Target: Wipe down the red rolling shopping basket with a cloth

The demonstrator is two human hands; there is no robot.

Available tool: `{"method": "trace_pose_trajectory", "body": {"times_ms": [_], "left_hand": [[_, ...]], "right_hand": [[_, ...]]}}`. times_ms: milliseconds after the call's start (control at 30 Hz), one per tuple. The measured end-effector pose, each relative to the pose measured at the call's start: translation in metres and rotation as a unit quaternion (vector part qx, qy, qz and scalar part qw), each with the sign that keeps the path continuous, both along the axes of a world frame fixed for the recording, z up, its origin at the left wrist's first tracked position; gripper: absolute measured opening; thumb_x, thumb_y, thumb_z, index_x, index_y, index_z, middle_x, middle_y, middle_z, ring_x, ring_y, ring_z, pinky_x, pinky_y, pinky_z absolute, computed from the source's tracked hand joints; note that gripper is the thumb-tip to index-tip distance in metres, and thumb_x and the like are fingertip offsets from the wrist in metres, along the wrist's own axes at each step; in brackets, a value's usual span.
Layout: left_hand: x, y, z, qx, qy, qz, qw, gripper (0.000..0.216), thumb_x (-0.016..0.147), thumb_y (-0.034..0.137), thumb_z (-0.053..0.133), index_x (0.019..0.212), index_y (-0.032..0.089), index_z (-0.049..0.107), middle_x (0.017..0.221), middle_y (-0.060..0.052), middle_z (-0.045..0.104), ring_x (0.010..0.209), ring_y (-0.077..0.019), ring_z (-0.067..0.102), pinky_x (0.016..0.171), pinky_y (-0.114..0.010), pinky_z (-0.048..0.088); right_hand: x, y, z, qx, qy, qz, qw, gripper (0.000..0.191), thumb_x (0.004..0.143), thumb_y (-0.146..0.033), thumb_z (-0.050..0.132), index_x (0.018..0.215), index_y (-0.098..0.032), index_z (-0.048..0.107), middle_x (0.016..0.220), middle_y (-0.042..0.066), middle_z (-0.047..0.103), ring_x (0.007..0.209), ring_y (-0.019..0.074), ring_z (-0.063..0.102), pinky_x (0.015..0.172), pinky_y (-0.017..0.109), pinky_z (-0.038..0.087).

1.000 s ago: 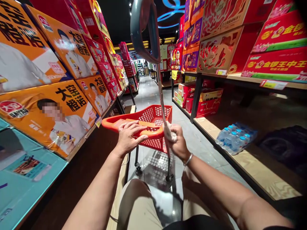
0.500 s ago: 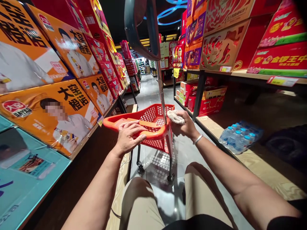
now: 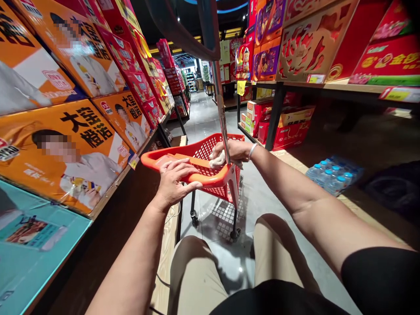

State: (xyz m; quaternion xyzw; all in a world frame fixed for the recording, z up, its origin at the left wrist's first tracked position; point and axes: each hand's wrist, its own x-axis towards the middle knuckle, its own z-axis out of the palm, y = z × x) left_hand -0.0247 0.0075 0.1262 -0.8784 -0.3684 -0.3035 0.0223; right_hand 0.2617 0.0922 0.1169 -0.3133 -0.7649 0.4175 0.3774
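A small red-orange shopping cart [image 3: 213, 180] with a perforated plastic basket stands on the floor before my knees. My left hand [image 3: 179, 177] grips its near rim at the left, fingers laid over the top and thumb along the outer side. My right hand [image 3: 234, 151] is closed on a crumpled off-white cloth [image 3: 217, 159], held at the right side of the basket. Just in front of this hand rises the cart's metal pole [image 3: 222, 118], which hides part of the fingers. A dark grey loop-shaped handle [image 3: 210, 35] tops the pole.
Orange drink cartons [image 3: 62, 153] and a teal carton [image 3: 39, 245] line the left shelf closely. On the right, red gift boxes [image 3: 387, 61] fill a shelf above a pack of water bottles [image 3: 333, 175]. A tiled aisle [image 3: 200, 111] runs ahead between the shelves.
My right hand has moved left with the cloth, from outside the basket's right corner to its inner side behind the pole. My left hand keeps its place on the rim. The view has shifted slightly.
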Motion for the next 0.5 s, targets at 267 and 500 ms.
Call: {"method": "trace_pose_trajectory", "body": {"times_ms": [267,500], "left_hand": [[-0.002,0.005,0.005,-0.017,0.005,-0.015,1.0,0.048,0.085,0.06,0.066,0.123,0.031,0.071,0.129,-0.005,0.07,0.134,-0.0311,0.053,0.119,-0.051,0.025],[0.03,-0.025,0.003,0.009,0.043,-0.027,0.999,0.053,0.09,0.045,0.054,0.139,0.023,0.06,0.125,-0.008,0.07,0.118,-0.028,0.061,0.116,-0.05,0.026]], "right_hand": [[0.002,-0.063,-0.077,0.242,0.194,-0.339,0.888,0.047,0.08,-0.037,0.076,0.123,-0.025,0.06,0.131,0.008,0.058,0.127,0.0228,0.057,0.114,0.043,0.045],[-0.055,-0.109,-0.225,0.061,0.172,-0.478,0.859,0.053,0.068,-0.038,0.078,0.109,-0.023,0.049,0.113,0.007,0.055,0.108,0.024,0.058,0.1,0.047,0.051]]}}
